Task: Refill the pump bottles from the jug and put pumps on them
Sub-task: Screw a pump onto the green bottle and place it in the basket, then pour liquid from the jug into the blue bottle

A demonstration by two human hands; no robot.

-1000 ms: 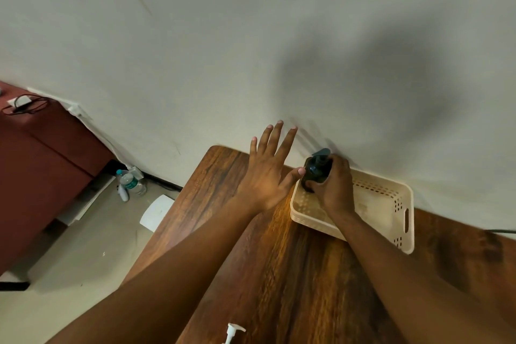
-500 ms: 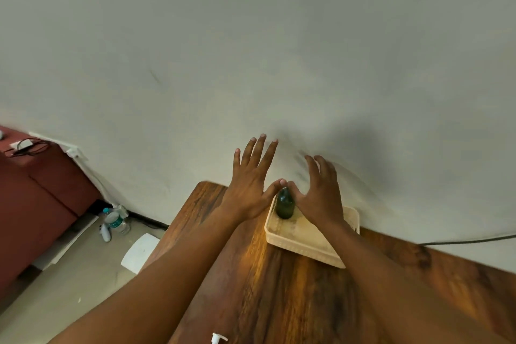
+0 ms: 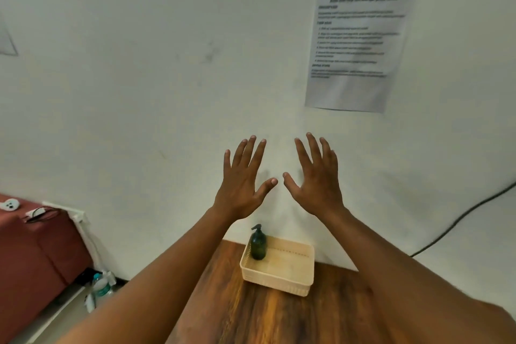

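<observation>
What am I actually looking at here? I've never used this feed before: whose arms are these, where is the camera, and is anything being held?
There is no machine: these are a person's two bare arms, seen from one wide-angle camera worn on their head, looking forward and down. The left hand and right hand are raised in front of a pale wall, fingers spread, holding nothing. Below them is a wooden table. On it sits a cream plastic basket, and a dark green pump bottle stands upright in its near-left corner, pump fitted. A printed sheet hangs on the wall; its text is too blurred to read.
</observation>
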